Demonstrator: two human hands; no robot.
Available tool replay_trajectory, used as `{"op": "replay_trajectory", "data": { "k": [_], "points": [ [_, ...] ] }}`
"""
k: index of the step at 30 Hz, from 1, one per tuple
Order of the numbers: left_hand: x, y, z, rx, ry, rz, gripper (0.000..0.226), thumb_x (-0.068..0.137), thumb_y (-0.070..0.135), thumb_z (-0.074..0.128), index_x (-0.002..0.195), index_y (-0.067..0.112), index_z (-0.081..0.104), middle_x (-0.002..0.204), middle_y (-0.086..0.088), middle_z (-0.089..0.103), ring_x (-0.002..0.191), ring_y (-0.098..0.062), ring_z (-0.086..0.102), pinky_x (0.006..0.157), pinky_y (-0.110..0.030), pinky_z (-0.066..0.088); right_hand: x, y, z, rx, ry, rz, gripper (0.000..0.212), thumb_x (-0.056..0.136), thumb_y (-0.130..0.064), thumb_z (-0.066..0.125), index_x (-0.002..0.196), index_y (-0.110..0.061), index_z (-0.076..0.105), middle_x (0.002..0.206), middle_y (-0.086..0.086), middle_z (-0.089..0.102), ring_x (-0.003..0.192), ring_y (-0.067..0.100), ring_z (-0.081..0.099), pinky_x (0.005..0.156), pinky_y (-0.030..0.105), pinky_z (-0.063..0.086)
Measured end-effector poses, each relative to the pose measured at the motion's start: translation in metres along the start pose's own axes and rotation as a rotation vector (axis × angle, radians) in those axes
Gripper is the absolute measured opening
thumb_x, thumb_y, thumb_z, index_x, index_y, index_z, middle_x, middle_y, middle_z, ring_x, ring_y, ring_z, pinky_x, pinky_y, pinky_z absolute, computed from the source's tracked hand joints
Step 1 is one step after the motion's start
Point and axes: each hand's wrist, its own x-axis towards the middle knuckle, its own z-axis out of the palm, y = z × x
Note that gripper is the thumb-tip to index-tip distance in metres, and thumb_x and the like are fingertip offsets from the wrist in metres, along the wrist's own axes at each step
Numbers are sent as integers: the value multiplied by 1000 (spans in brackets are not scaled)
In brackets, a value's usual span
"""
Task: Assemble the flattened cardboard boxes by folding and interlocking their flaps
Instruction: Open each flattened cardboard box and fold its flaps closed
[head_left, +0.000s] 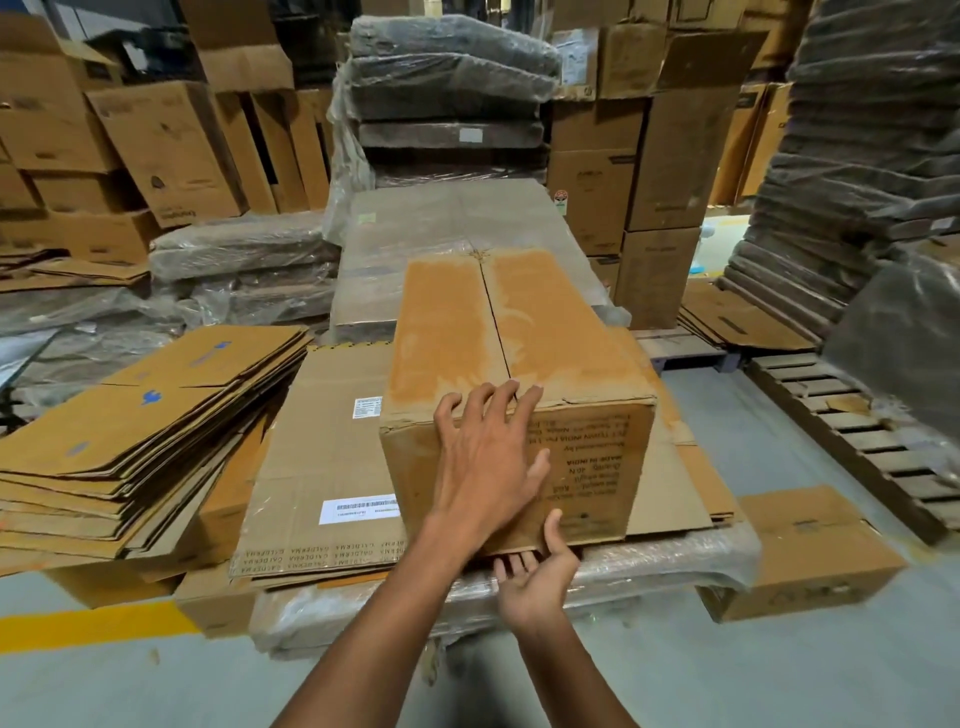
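Centrally: flattened cartons (322, 441), stacked. On them, assembled box (519, 322), long axis running away from the viewer, flap seam uppermost. Left hand (483, 462) spread flat over near end's top edge. Right hand (540, 577) pinches near bottom edge, fingers beneath, thumb up.

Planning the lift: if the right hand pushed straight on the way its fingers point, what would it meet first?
Probably the underside of the box: the right hand has its fingers tucked beneath the near bottom edge; depth unclear.

Assembled brown box (452, 322), flaps closed, stands on flattened cardboard sheets (322, 441).
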Motion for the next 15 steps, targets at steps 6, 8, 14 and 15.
{"op": "replay_trajectory", "data": {
  "k": [6, 8, 14, 15],
  "points": [
    [67, -11, -33, -34, 20, 20, 73, 87, 67, 55, 149, 33, 39, 146, 2, 48, 134, -20, 39, 108, -47, 18, -22, -22, 43, 34, -33, 13, 47, 85, -25, 76, 129, -21, 61, 140, 12, 56, 134, 34, 50, 119, 56, 32],
    [88, -16, -43, -27, 14, 16, 74, 86, 68, 55, 149, 33, 39, 144, 1, 49, 133, -21, 39, 108, -48, 22, -28, -26, 57, 47, -88, 12, 30, 88, -18, 72, 117, -23, 63, 135, 14, 61, 128, 36, 55, 117, 60, 34],
    [136, -30, -65, -21, -3, 31, 73, 85, 70, 56, 144, 30, 45, 138, 0, 54, 124, -21, 43, 102, -45, 25, -36, -30, 87, -49, -169, -77, 64, 78, -9, 77, 137, -11, 54, 124, 15, 69, 115, 38, 64, 108, 64, 42],
    [140, -31, -67, -11, -6, 30, 73, 84, 71, 56, 144, 30, 46, 137, 0, 55, 123, -21, 44, 101, -45, 27, -36, -28, 90, -66, -164, -93, 64, 80, -5, 77, 138, -8, 49, 124, 16, 69, 115, 38, 64, 108, 65, 41]
  ]
}}
